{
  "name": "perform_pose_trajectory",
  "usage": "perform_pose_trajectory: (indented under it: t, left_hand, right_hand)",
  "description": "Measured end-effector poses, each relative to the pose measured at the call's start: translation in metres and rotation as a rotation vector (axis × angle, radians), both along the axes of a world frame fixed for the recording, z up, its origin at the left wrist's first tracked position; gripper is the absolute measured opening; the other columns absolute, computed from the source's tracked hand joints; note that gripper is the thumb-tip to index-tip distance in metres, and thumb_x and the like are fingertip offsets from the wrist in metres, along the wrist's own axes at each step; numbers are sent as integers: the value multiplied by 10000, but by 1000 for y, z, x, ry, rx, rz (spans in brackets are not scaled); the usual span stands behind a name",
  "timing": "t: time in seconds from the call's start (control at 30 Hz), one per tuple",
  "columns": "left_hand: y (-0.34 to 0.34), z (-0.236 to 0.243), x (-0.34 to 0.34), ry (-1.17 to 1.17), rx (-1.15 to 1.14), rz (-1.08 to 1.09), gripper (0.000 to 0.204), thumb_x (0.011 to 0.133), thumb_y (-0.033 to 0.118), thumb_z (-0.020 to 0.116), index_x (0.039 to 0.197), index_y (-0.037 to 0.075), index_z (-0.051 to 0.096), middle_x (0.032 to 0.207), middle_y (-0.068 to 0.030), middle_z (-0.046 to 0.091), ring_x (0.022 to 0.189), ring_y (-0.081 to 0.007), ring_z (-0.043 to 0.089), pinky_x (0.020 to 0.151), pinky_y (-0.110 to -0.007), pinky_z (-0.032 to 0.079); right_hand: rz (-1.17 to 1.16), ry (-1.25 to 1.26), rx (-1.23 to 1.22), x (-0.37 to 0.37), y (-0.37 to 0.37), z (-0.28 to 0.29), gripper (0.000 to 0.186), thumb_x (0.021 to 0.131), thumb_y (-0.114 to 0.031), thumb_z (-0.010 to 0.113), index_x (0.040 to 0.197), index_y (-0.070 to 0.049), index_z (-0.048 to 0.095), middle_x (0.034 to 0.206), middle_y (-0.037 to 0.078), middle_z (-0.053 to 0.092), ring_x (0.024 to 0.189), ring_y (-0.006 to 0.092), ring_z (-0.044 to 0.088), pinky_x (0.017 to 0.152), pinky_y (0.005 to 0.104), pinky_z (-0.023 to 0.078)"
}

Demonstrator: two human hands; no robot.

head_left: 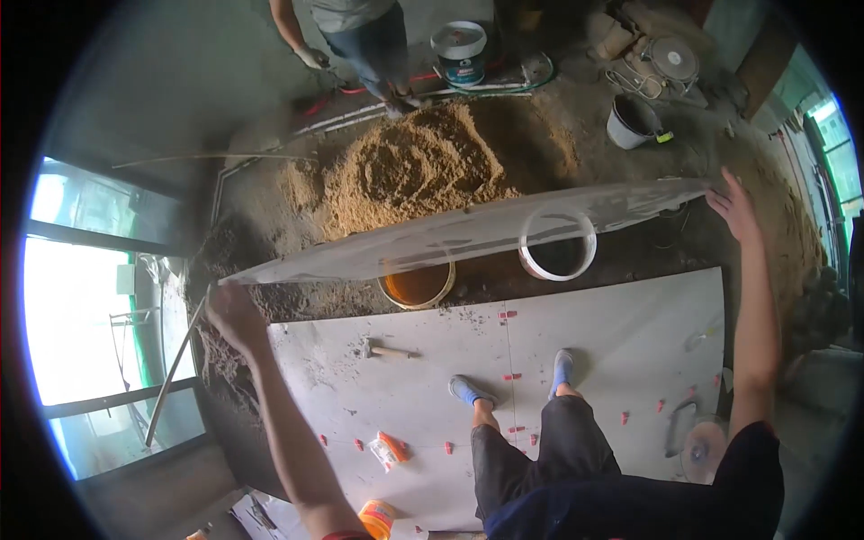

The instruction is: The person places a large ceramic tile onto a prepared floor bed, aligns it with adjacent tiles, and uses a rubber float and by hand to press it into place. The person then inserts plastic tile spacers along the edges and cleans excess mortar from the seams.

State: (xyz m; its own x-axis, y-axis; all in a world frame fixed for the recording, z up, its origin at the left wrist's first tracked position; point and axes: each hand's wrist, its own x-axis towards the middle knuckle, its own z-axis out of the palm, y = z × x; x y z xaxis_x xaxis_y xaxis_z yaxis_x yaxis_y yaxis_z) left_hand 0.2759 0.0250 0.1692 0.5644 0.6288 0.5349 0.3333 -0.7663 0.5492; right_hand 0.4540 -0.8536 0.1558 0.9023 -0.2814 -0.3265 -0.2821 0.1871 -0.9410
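A long, thin, pale grey sheet (pixel 360 247) spans between my hands; the bucket rims show faintly through it, and I cannot tell its material. My left hand (pixel 236 317) is closed on its left end. At the right end, my right hand (pixel 736 211) has its fingers stretched out, the thumb side against the sheet's corner. Under the sheet's near edge are a bucket with orange inside (pixel 416 286) and a white-rimmed bucket (pixel 580 263). I stand on large light-grey tiles (pixel 612 315) with red clips along the joints.
A mallet (pixel 389 351), an orange-white bag (pixel 389 450), an orange tub (pixel 378 517) and a round-disc tool (pixel 702 450) lie on the tiles. Beyond the sheet are a sand heap (pixel 414 166), a paint bucket (pixel 459 54), a pale bucket (pixel 632 121) and another person (pixel 364 40).
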Motion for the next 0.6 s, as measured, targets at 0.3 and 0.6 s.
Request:
perform_pose_trajectory:
  t: [0.3,0.6]
  left_hand:
    - [-279,46,109,332,506,-550,691,872,271,597,1408,-44,294,1470,-218,296,1389,-321,247,1148,-430,183]
    - [-318,35,129,446,440,-457,867,777,289,702,1429,-19,220,1480,-228,251,1392,-349,211,1154,-429,162]
  right_hand:
    - [-32,93,-97,63,34,-2,584,772,-448,708,1171,-60,534,958,76,572,781,204,617,737,341,530]
    - [-115,-13,-74,80,66,-9,487,774,-549,681,947,-108,570,755,-7,521,608,109,540,513,229,434]
